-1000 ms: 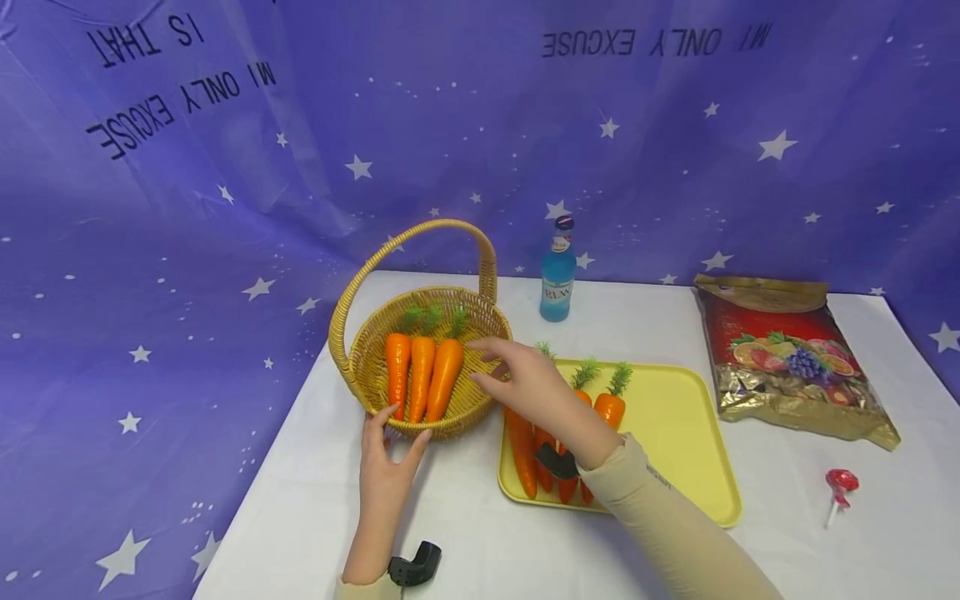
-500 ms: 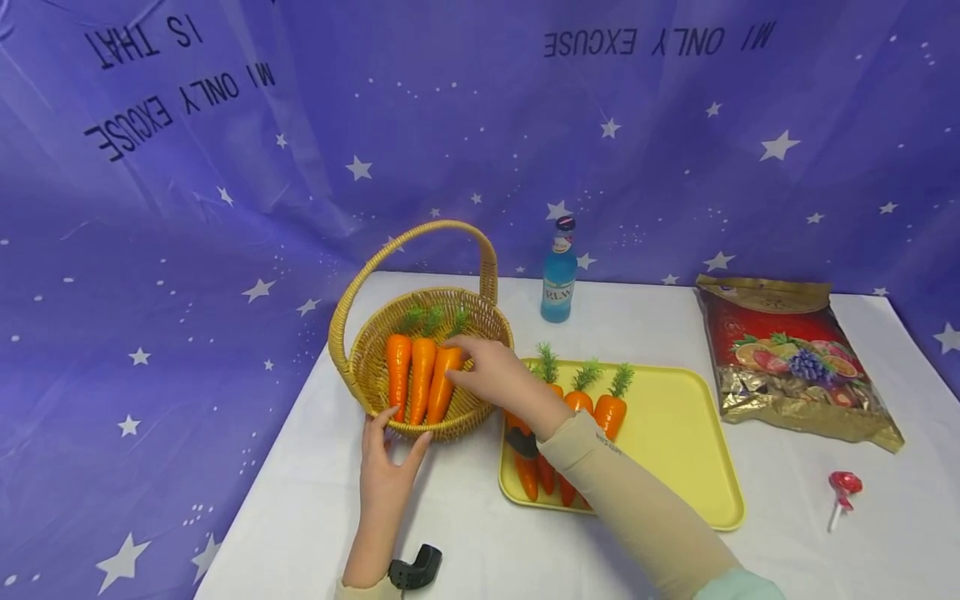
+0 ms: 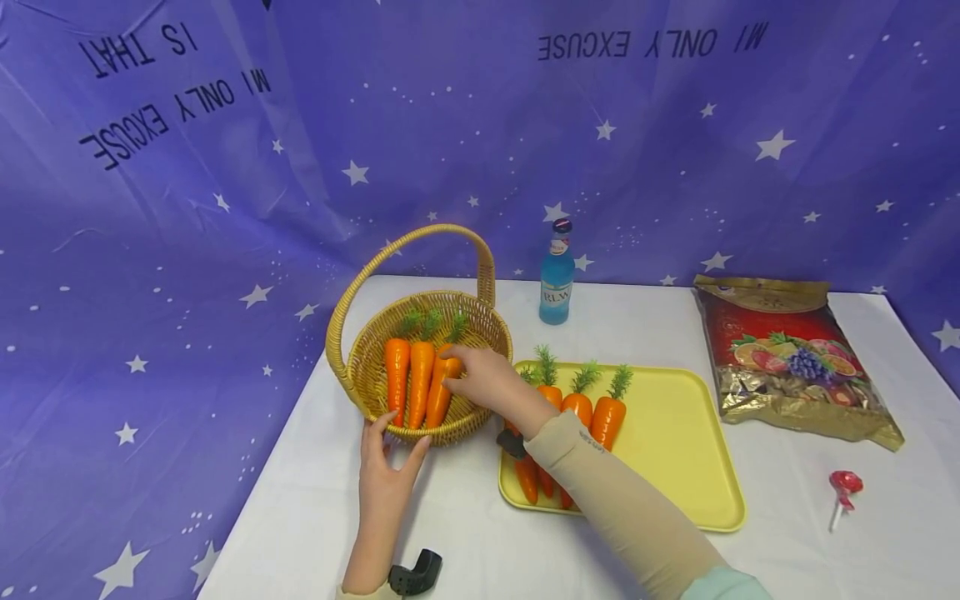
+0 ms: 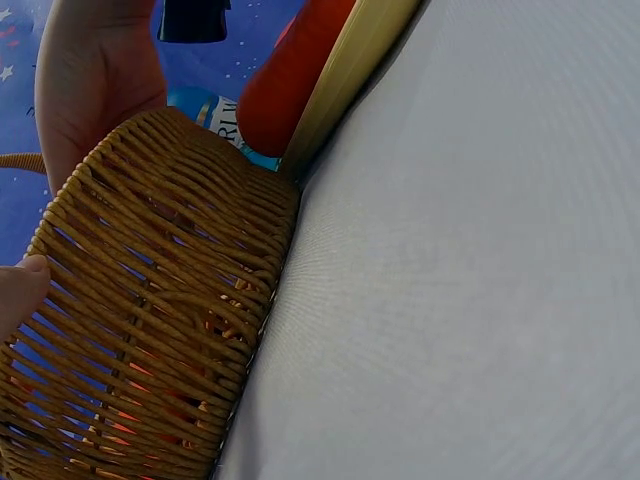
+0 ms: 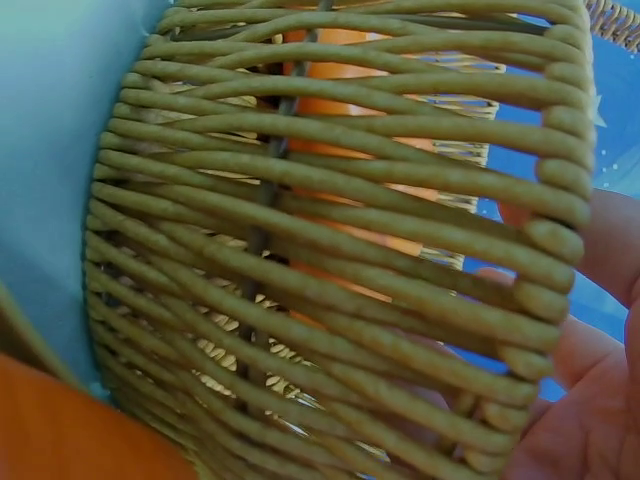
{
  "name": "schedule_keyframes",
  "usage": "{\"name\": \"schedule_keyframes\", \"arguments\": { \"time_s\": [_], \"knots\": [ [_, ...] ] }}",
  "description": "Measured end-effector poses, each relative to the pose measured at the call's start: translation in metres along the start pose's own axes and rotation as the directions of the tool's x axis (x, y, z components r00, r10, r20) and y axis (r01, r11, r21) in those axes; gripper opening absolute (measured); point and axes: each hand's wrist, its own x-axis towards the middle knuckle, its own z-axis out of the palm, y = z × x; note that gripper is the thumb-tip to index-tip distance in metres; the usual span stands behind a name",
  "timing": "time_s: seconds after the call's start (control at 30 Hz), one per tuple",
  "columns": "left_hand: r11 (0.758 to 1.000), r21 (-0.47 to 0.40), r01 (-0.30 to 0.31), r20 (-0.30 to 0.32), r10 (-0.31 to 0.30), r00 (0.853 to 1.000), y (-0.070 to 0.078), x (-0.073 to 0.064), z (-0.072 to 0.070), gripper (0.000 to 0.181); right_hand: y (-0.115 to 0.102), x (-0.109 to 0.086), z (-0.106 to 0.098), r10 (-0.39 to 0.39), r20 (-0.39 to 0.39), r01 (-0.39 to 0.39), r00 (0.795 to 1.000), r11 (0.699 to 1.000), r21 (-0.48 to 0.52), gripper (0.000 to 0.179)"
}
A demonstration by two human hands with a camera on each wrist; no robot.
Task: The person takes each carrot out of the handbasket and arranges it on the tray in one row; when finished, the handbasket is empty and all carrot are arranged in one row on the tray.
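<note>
In the head view, a wicker basket (image 3: pixel 480 321) with a tall handle contains three orange toy carrots with green tops: a left carrot (image 3: pixel 397 375), a middle carrot (image 3: pixel 421 379) and a right carrot (image 3: pixel 441 396). My right hand (image 3: pixel 487 379) reaches over the basket's right rim and pinches the right carrot near its top. At the near rim, my left hand (image 3: pixel 386 475) holds the basket, its thumb (image 4: pixel 22 285) against the rim in the left wrist view. Through the weave, the right wrist view shows an orange carrot (image 5: pixel 345 150) inside.
A yellow tray (image 3: pixel 667 442) right of the basket bears several more carrots (image 3: pixel 609 417), partly hidden by my right forearm. Behind stands a blue bottle (image 3: pixel 557 287). Farther right lie a red and gold candy bag (image 3: pixel 787 358) and a red lollipop (image 3: pixel 845 483).
My right hand has moved left from the basket's right edge onto the right carrot and taken hold of it. My left hand has stayed on the near rim.
</note>
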Motion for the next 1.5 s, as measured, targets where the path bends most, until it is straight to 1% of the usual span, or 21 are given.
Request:
{"name": "schedule_keyframes", "arguments": {
  "time_s": [0.3, 0.43, 0.57, 0.63, 0.8, 0.87, 1.1, 1.3, 1.5],
  "knots": [
    [1.0, 0.013, 0.026, 0.003, -0.026, 1.0, -0.001, -0.002, 0.002, 0.063, -0.001, 0.002, 0.003, 0.031, 0.021, -0.032, 0.999, 0.999, 0.037, 0.045],
    [1.0, 0.016, 0.025, 0.008, -0.025, 1.0, -0.002, -0.003, 0.002, 0.063, 0.0, 0.004, 0.004, 0.041, 0.026, -0.042, 0.999, 0.999, 0.024, 0.044],
    [1.0, 0.016, 0.012, 0.007, -0.012, 1.0, -0.002, -0.002, 0.001, 0.063, 0.001, 0.009, 0.006, 0.043, 0.033, -0.043, 0.999, 0.999, -0.003, 0.043],
    [1.0, 0.013, 0.009, 0.005, -0.01, 1.0, -0.002, -0.002, 0.001, 0.063, 0.001, 0.012, 0.009, 0.04, 0.044, -0.04, 0.998, 0.999, -0.011, 0.044],
    [1.0, 0.015, 0.013, 0.005, -0.013, 1.0, -0.002, -0.002, 0.0, 0.064, 0.0, 0.02, 0.015, 0.052, 0.094, -0.054, 0.994, 0.998, 0.014, 0.046],
    [1.0, 0.017, 0.009, 0.004, -0.009, 1.0, -0.002, -0.001, 0.0, 0.064, -0.001, 0.023, 0.018, 0.056, 0.101, -0.058, 0.993, 0.998, 0.019, 0.047],
    [1.0, 0.01, -0.009, -0.005, 0.009, 1.0, -0.002, 0.0, 0.0, 0.063, -0.001, 0.029, 0.026, 0.035, 0.093, -0.035, 0.995, 0.999, -0.005, 0.046],
    [1.0, 0.008, -0.006, -0.002, 0.006, 1.0, -0.002, 0.001, 0.0, 0.062, -0.001, 0.028, 0.027, -0.007, 0.076, 0.01, 0.997, 0.999, -0.05, 0.038],
    [1.0, -0.002, -0.008, -0.007, 0.008, 1.0, -0.001, -0.001, 0.002, 0.062, 0.001, 0.027, 0.028, -0.024, 0.125, 0.033, 0.992, 0.997, -0.065, 0.04]
  ]
}}
